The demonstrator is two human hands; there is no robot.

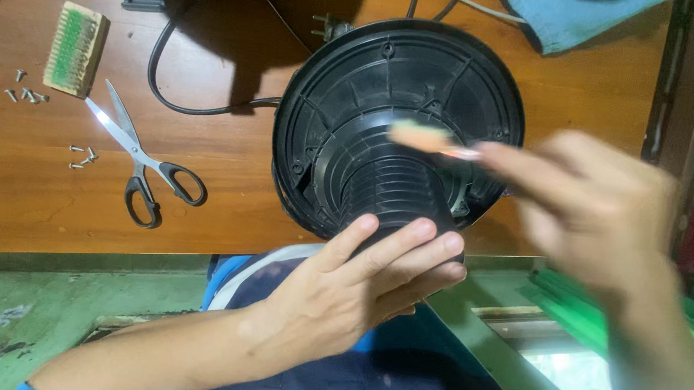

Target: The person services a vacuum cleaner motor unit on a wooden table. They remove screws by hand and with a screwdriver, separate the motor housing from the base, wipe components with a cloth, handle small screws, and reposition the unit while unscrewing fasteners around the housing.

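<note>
From the head camera, your left hand [355, 292] wraps its fingers around the ribbed neck of the black plastic fan housing [399, 120], which leans on the wooden table's [29, 192] edge at the frame's centre. Your right hand [592, 212], blurred at 3 o'clock, pinches a small pale brush [427, 137] against the housing's ribs. If that left grip loosens, the housing could roll off the edge. At 9 o'clock, scissors [145, 161] and loose screws [25, 94] lie near a wooden scrub brush [77, 48]; a stray elbow could scatter them.
</note>
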